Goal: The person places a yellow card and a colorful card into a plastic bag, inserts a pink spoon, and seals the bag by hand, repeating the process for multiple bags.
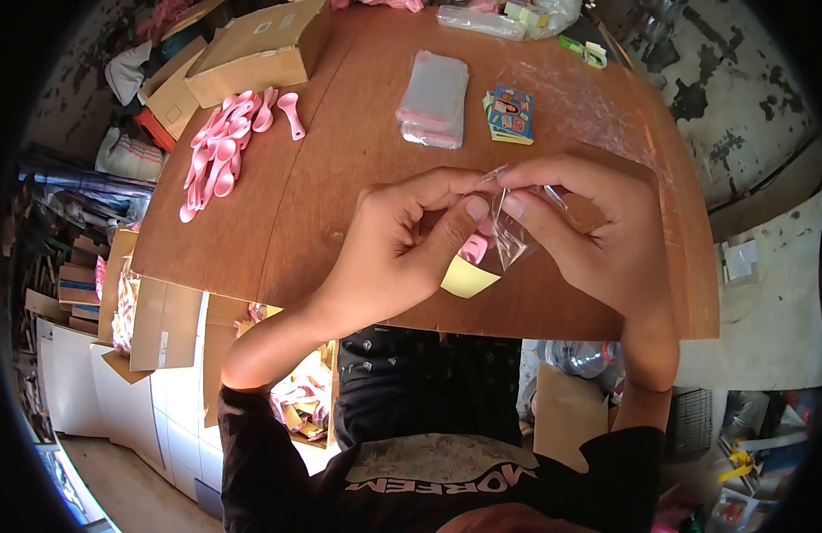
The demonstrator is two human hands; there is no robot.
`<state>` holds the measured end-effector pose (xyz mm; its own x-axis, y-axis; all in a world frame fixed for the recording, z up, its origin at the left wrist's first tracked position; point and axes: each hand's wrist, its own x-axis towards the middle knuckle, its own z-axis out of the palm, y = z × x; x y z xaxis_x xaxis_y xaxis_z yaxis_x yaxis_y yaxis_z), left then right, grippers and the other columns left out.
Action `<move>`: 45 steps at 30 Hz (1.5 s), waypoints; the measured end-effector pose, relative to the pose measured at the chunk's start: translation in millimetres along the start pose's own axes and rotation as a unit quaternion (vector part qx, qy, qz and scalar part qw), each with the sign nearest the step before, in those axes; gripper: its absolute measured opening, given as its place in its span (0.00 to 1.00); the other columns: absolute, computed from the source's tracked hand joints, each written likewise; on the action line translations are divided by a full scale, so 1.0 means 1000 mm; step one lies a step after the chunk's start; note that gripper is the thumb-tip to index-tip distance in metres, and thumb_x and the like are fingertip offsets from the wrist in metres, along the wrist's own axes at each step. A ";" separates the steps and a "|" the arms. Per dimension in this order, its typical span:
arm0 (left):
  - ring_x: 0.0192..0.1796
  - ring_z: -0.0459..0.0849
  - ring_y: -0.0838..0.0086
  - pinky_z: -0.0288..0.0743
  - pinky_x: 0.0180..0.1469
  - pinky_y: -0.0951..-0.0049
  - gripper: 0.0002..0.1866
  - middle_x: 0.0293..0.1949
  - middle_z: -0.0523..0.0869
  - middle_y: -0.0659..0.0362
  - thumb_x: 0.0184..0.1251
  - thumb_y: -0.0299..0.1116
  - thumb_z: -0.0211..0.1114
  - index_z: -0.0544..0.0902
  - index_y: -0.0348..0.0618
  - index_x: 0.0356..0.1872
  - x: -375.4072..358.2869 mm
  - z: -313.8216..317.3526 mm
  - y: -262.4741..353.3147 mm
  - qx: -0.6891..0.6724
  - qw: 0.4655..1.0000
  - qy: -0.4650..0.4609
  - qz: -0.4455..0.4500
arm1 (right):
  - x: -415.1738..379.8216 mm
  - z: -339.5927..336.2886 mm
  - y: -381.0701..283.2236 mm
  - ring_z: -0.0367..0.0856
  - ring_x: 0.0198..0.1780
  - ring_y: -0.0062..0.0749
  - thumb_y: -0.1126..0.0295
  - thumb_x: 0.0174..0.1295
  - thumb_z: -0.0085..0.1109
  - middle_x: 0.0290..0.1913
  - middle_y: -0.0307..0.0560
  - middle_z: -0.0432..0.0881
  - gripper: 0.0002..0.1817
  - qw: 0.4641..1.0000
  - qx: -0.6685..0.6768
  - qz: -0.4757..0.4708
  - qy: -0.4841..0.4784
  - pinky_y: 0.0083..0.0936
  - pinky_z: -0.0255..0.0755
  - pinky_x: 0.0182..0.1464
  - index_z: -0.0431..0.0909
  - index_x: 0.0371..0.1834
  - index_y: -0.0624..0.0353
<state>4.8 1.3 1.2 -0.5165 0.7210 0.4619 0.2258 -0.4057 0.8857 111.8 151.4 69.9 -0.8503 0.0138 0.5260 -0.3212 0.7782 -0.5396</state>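
Observation:
Over the front of the table, my left hand (pixel 397 235) pinches a clear plastic bag (pixel 512 242) between thumb and fingers. My right hand (pixel 593 226) has thumb and forefinger closed on the bag's upper edge, very near the left fingertips. Below my left thumb shows the end of a pink spoon (pixel 474 248), with a pale yellow card (pixel 469 280) under it; most of the spoon is hidden behind the left hand. Beyond the hands lie a stack of clear bags (pixel 436 93) and a small pile of printed cards (pixel 511 114).
Several pink spoons (pixel 222 151) are heaped at the left of the wooden table (pixel 313 191), beside a cardboard box (pixel 260 58). Loose clear film (pixel 597 111) covers part of the right side. Open cartons (pixel 166 324) stand below the table's left edge.

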 end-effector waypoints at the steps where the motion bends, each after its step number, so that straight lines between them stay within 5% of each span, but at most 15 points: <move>1: 0.32 0.79 0.86 0.75 0.34 0.82 0.10 0.31 0.86 0.58 0.70 0.26 0.58 0.81 0.31 0.47 -0.001 0.001 0.000 0.007 1.000 0.009 0.000 | 0.000 0.002 0.001 0.83 0.38 0.31 0.79 0.52 0.65 0.36 0.47 0.84 0.06 0.998 -0.037 -0.038 0.033 0.23 0.75 0.40 0.83 0.34 0.65; 4: 0.40 0.81 0.80 0.74 0.44 0.80 0.13 0.38 0.86 0.57 0.73 0.24 0.53 0.77 0.28 0.52 -0.002 -0.001 0.010 0.078 0.994 -0.042 -0.068 | -0.001 0.003 -0.001 0.82 0.37 0.33 0.79 0.48 0.67 0.36 0.46 0.83 0.08 0.990 -0.118 -0.066 0.051 0.23 0.75 0.38 0.83 0.33 0.64; 11: 0.33 0.82 0.81 0.75 0.37 0.80 0.13 0.30 0.85 0.55 0.69 0.22 0.54 0.78 0.30 0.51 0.004 0.000 0.020 0.163 0.983 -0.080 -0.023 | 0.001 -0.001 -0.001 0.80 0.32 0.35 0.79 0.46 0.67 0.33 0.44 0.80 0.08 0.973 -0.197 -0.112 0.036 0.25 0.73 0.34 0.82 0.32 0.64; 13: 0.25 0.84 0.62 0.75 0.28 0.69 0.11 0.27 0.83 0.44 0.62 0.21 0.58 0.80 0.32 0.45 0.005 0.002 0.018 0.225 0.971 -0.073 0.029 | 0.000 0.001 0.000 0.79 0.30 0.34 0.81 0.45 0.66 0.31 0.44 0.79 0.07 0.970 -0.213 -0.115 0.027 0.26 0.73 0.31 0.81 0.29 0.64; 17: 0.27 0.84 0.55 0.75 0.30 0.67 0.12 0.29 0.82 0.42 0.61 0.20 0.57 0.80 0.32 0.45 0.005 -0.001 0.023 0.290 0.949 -0.120 0.027 | -0.001 -0.001 0.000 0.78 0.28 0.34 0.83 0.44 0.63 0.29 0.44 0.79 0.05 0.964 -0.245 -0.100 -0.013 0.25 0.72 0.30 0.79 0.26 0.64; 23: 0.29 0.86 0.68 0.78 0.34 0.72 0.13 0.28 0.85 0.49 0.65 0.20 0.56 0.79 0.32 0.50 -0.009 0.004 0.013 0.164 0.983 -0.082 0.031 | 0.001 -0.001 0.016 0.78 0.28 0.26 0.87 0.42 0.55 0.28 0.44 0.78 0.07 0.999 0.041 -0.015 -0.010 0.21 0.71 0.31 0.75 0.24 0.65; 25: 0.32 0.85 0.75 0.79 0.37 0.75 0.13 0.28 0.86 0.54 0.70 0.24 0.54 0.78 0.31 0.52 -0.017 0.007 0.011 0.061 0.997 -0.046 -0.004 | -0.001 0.002 0.022 0.79 0.29 0.23 0.73 0.53 0.61 0.31 0.43 0.80 0.05 0.982 0.184 0.024 0.028 0.20 0.74 0.30 0.77 0.27 0.64; 28: 0.36 0.85 0.75 0.78 0.41 0.75 0.15 0.33 0.86 0.53 0.73 0.25 0.52 0.74 0.29 0.56 -0.025 0.013 0.008 -0.039 0.998 0.050 0.021 | 0.005 -0.021 0.023 0.79 0.31 0.27 0.71 0.57 0.58 0.32 0.44 0.79 0.06 0.929 0.349 0.080 0.098 0.24 0.75 0.34 0.76 0.31 0.64; 34: 0.40 0.82 0.79 0.73 0.46 0.80 0.17 0.39 0.86 0.50 0.73 0.24 0.52 0.69 0.28 0.60 -0.020 -0.002 0.012 -0.003 0.992 0.067 0.109 | 0.020 -0.127 0.105 0.79 0.36 0.32 0.68 0.61 0.50 0.36 0.43 0.78 0.10 0.820 0.562 -0.108 -0.026 0.35 0.75 0.41 0.75 0.42 0.59; 36: 0.39 0.81 0.81 0.73 0.45 0.81 0.16 0.39 0.86 0.50 0.72 0.23 0.54 0.70 0.29 0.57 -0.019 0.000 0.012 0.021 0.988 0.088 0.126 | 0.007 -0.149 0.201 0.81 0.38 0.33 0.68 0.58 0.54 0.39 0.44 0.82 0.13 0.812 0.572 0.077 0.081 0.37 0.75 0.44 0.79 0.44 0.59; 37: 0.39 0.81 0.81 0.73 0.45 0.81 0.16 0.39 0.86 0.50 0.72 0.23 0.54 0.70 0.29 0.57 -0.020 0.001 0.012 0.014 0.988 0.083 0.126 | -0.007 -0.145 0.232 0.82 0.40 0.37 0.68 0.56 0.56 0.40 0.46 0.83 0.14 0.953 0.219 0.203 0.054 0.36 0.75 0.46 0.80 0.45 0.59; 38: 0.39 0.81 0.80 0.74 0.44 0.81 0.15 0.39 0.86 0.51 0.71 0.23 0.55 0.71 0.29 0.56 -0.020 0.000 0.012 -0.009 0.991 0.095 0.092 | -0.019 -0.135 0.257 0.83 0.42 0.41 0.68 0.54 0.57 0.41 0.49 0.84 0.16 0.940 -0.167 0.296 0.016 0.35 0.75 0.48 0.81 0.45 0.60; 40: 0.38 0.82 0.80 0.75 0.42 0.81 0.13 0.39 0.86 0.51 0.69 0.21 0.58 0.74 0.30 0.52 -0.018 0.000 0.012 -0.044 0.990 0.119 0.058 | -0.042 -0.108 0.333 0.83 0.45 0.49 0.69 0.51 0.60 0.40 0.53 0.84 0.15 0.895 -0.273 0.298 0.187 0.32 0.74 0.50 0.83 0.42 0.60; 43: 0.37 0.82 0.81 0.75 0.41 0.81 0.11 0.39 0.87 0.51 0.68 0.21 0.59 0.75 0.29 0.50 -0.018 -0.003 0.013 -0.025 0.995 0.095 0.017 | -0.026 -0.064 0.254 0.82 0.47 0.51 0.71 0.52 0.61 0.42 0.54 0.83 0.15 0.888 -0.350 0.189 0.230 0.34 0.73 0.52 0.82 0.45 0.58; 45: 0.36 0.82 0.81 0.75 0.39 0.82 0.08 0.37 0.87 0.53 0.67 0.21 0.60 0.78 0.30 0.46 -0.011 0.006 0.011 -0.055 0.991 0.123 0.016 | -0.007 -0.040 0.200 0.81 0.47 0.48 0.72 0.53 0.62 0.47 0.52 0.82 0.14 0.932 -0.268 0.082 0.230 0.32 0.73 0.52 0.82 0.45 0.58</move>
<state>18.0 -7.2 5.9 -0.6995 0.5534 0.4522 0.1616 -0.4940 0.8543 70.4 331.9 -15.8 -0.5616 0.3323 0.7577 0.1577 0.9420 -0.2962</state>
